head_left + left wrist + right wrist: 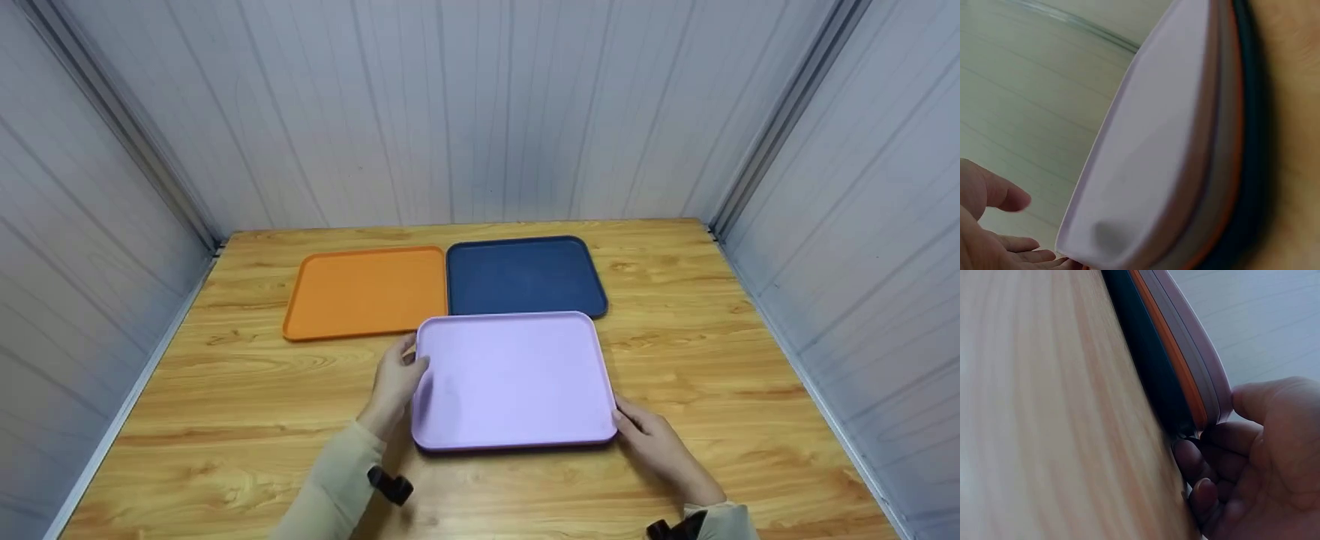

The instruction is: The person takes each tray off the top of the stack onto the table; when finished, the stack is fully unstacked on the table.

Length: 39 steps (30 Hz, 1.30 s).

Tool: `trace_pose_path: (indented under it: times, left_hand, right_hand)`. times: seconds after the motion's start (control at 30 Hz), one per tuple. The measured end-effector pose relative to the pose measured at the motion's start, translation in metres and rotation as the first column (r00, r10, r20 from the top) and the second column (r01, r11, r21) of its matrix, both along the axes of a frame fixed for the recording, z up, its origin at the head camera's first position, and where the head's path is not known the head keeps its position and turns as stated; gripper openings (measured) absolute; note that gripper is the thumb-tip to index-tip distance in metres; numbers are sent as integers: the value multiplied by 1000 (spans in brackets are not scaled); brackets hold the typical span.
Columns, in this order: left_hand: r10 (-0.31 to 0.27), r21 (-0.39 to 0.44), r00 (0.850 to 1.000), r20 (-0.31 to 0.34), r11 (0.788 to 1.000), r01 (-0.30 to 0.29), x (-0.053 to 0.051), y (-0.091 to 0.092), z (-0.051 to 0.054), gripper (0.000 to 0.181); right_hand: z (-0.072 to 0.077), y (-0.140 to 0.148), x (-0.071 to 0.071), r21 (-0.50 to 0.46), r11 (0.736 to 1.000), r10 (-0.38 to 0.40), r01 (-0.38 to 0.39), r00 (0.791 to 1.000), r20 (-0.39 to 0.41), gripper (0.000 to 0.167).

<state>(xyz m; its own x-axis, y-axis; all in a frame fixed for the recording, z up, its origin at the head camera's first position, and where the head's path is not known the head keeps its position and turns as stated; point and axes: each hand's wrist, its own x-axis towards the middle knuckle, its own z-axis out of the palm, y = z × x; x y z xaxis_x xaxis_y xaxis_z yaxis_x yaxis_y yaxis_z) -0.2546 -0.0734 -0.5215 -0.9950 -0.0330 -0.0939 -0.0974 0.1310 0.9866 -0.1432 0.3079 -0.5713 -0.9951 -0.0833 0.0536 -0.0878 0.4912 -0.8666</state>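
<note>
Far left of the desk (225, 420): an orange tray (365, 292) is lying flat, its raised rim showing all round.

Next, nearer: left hand (394, 382), pale sleeve (330, 480) behind it, is reaching to the left side of a tray stack (514, 390). Head view is setting the thumb over the rim; left wrist view is showing the thumb standing apart and loosely straightened fingers touching near the corner. Grip reading as released there.

Center, near: the stack is sitting between both hands. From above, mostly the lavender tray (1151, 107) is showing, its inside carrying a grey shadow toward the left hand. The wrist views are revealing what lies beneath: a grey layer (1189, 354), an orange layer (1169, 354), a dark blue-green layer (1151, 365) lowest, all nesting closely.

Just beyond the stack: a navy tray (525, 276) is lying right of the orange one, the stack's far edge hiding part of its near rim. Cannot tell whether they are touching.

Right: right hand (656, 442) is grasping the stack by its right side, near corner. Right wrist view is showing the thumb pressing the top rim, fingers curling beneath the lowest edge.
</note>
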Motion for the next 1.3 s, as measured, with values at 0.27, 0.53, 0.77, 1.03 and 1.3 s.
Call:
trace_pose_path:
  times: [0.27,0.53,0.77,1.03,1.3]
  left_hand:
    - [-52,103,999,-13,993,53,41,-3,-15,53]
    - [-41,167,998,-54,985,50,68,2,-25,55]
    - [12,160,999,-35,987,-6,80,6,-26,58]
    - [50,163,997,-61,986,-40,84,7,-36,61]
    - [67,146,996,-66,988,-57,85,7,-41,58]
  right_hand:
    - [-1,-1,0,15,1000,-19,18,1000,24,45]
    - [2,0,1,-2,1000,8,-8,1000,21,44]
    - [5,-1,-1,38,999,23,-23,1000,12,45]
    - [9,-5,-1,112,994,24,-20,999,-41,44]
    - [10,-9,-2,139,990,16,-7,998,-65,44]
